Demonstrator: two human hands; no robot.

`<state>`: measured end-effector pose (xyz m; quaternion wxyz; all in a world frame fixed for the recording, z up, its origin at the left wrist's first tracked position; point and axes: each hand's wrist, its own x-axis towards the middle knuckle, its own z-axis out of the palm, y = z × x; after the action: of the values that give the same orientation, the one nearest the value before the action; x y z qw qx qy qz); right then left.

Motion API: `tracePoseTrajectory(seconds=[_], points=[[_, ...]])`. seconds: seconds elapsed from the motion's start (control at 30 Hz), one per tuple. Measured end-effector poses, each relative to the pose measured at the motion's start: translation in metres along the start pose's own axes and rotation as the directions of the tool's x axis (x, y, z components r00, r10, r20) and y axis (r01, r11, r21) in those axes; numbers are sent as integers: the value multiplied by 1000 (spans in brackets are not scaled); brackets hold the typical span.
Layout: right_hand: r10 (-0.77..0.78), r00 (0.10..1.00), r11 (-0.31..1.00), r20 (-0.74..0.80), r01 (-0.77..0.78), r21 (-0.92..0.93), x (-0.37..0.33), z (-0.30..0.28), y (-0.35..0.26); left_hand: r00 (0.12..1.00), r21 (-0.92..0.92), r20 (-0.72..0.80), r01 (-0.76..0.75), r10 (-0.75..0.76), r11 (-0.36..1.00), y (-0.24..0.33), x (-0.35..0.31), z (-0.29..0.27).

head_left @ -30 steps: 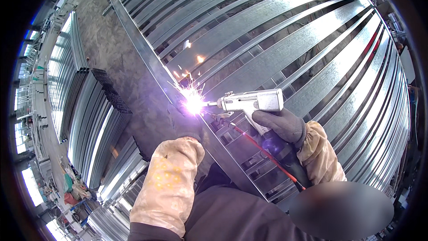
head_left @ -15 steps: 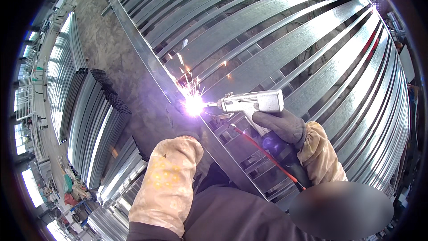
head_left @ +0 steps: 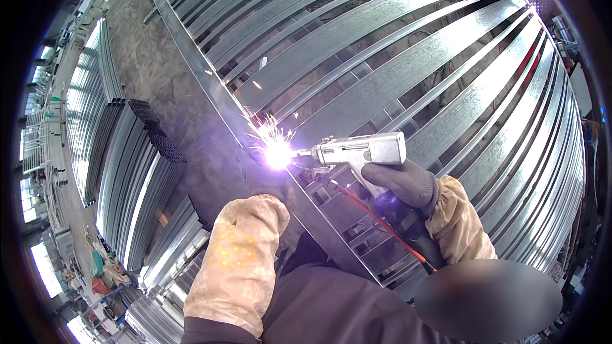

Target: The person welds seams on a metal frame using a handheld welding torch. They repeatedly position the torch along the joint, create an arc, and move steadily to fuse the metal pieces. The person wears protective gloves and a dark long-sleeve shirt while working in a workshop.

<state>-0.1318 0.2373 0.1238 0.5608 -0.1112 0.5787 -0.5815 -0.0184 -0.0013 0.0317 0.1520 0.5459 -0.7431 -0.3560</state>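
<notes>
A silver pistol-shaped welding gun [head_left: 360, 151] is gripped in my right hand [head_left: 411, 185], which wears a grey glove. Its nozzle points left into a bright white-violet glare [head_left: 278, 153] on the long steel side rail [head_left: 220, 99], where a flat crossbar's end meets it. Sparks fly up from that spot. A red hose [head_left: 376, 216] and a thick dark cable [head_left: 421, 236] trail from the gun toward my body. My left hand [head_left: 273, 191], dark-gloved, is close to the rail just below the glare. Its fingers are hidden by the tan sleeve [head_left: 239, 248] and the brightness.
Parallel galvanized bars [head_left: 408, 83] form a large frame to the right and far side. Stacked steel tubes [head_left: 137, 185] lie at the left on the floor [head_left: 153, 57]. Another bright spark point [head_left: 532, 9] shows at the far right. A blurred oval covers the lower right.
The spark spray has changed shape and looks shorter. The welding gun and my right hand have shifted very slightly downward; my left arm is almost unmoved.
</notes>
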Motion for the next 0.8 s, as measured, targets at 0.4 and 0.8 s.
tracePoseTrajectory(seconds=[0.4, 0.8], points=[[51, 998, 998, -36, -53, -40, -3, 1, -1, 998, -5, 60, 22, -21, 1000, -9, 10, 2], [42, 999, 999, -10, -42, 29, -2, 4, -8, 984, -145, 123, 147, -130, 978, -1, 12, 2]])
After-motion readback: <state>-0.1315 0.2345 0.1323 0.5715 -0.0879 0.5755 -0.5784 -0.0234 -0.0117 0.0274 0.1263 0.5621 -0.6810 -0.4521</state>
